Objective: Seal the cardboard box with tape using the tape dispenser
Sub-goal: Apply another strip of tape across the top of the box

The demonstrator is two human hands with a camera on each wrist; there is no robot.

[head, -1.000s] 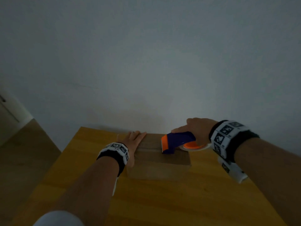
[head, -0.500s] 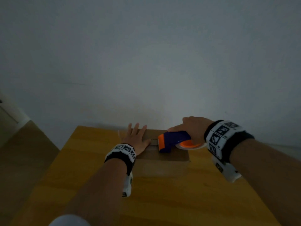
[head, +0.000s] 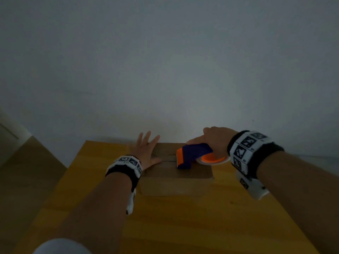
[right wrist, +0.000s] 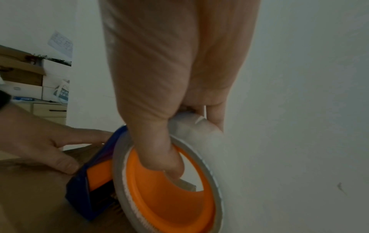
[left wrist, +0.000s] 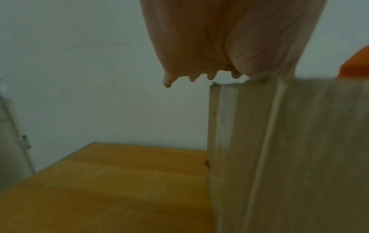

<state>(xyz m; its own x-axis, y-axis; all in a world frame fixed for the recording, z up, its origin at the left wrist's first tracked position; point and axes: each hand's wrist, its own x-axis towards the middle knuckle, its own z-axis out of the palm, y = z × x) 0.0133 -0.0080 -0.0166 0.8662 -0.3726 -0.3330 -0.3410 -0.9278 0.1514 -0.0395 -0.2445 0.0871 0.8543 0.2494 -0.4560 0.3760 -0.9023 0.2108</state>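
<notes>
A brown cardboard box (head: 176,173) stands at the far end of the wooden table (head: 165,226). My right hand (head: 216,142) grips a blue and orange tape dispenser (head: 192,154) holding a white tape roll (right wrist: 211,141), its blue nose resting on the box top near the centre seam. The thumb hooks into the orange hub (right wrist: 163,181). My left hand (head: 146,149) lies flat on the box's left part, fingers spread, thumb close to the dispenser's nose. In the left wrist view the palm (left wrist: 219,39) sits on the box's upper edge (left wrist: 279,141).
A plain pale wall (head: 165,70) rises directly behind the table. The floor (head: 22,189) drops away on the left. Shelves with boxes (right wrist: 30,78) show far off in the right wrist view.
My left hand slid further onto the box and spread its fingers. The dispenser shifted slightly away from me along the box top.
</notes>
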